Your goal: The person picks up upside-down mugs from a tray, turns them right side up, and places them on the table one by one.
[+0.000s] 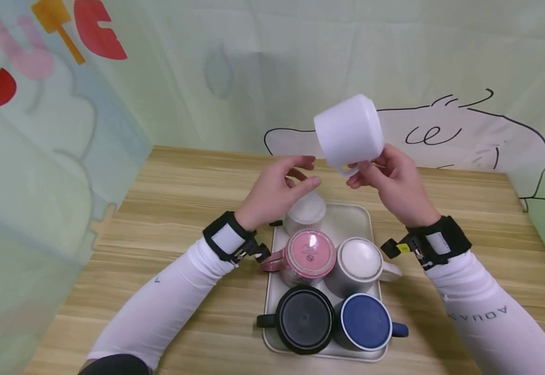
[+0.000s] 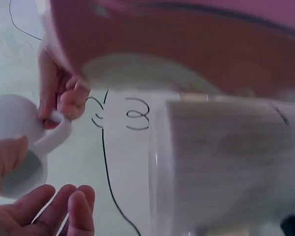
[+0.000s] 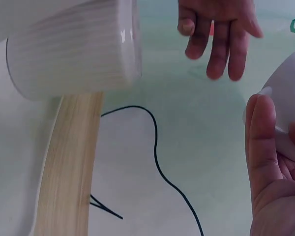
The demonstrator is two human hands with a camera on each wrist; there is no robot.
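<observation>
A plain white mug point(image 1: 349, 133) is held tilted in the air above the far end of the tray. My right hand point(image 1: 396, 182) pinches it by its handle, which the left wrist view also shows between the fingers. My left hand point(image 1: 279, 190) is beside the mug with loosely bent fingers and holds nothing; a gap separates it from the mug in the head view. Below the left hand, a ribbed white cup point(image 1: 306, 211) stands upside down on the tray point(image 1: 347, 213). In the left wrist view the white mug point(image 2: 14, 118) shows its opening behind the left thumb.
On the tray, several mugs stand bottom up: a pink mug point(image 1: 310, 253), another white mug point(image 1: 359, 259), a black mug point(image 1: 305, 319) and a blue mug point(image 1: 365, 321). The tray lies on a wooden table point(image 1: 183, 192). A printed cloth point(image 1: 300, 62) hangs behind.
</observation>
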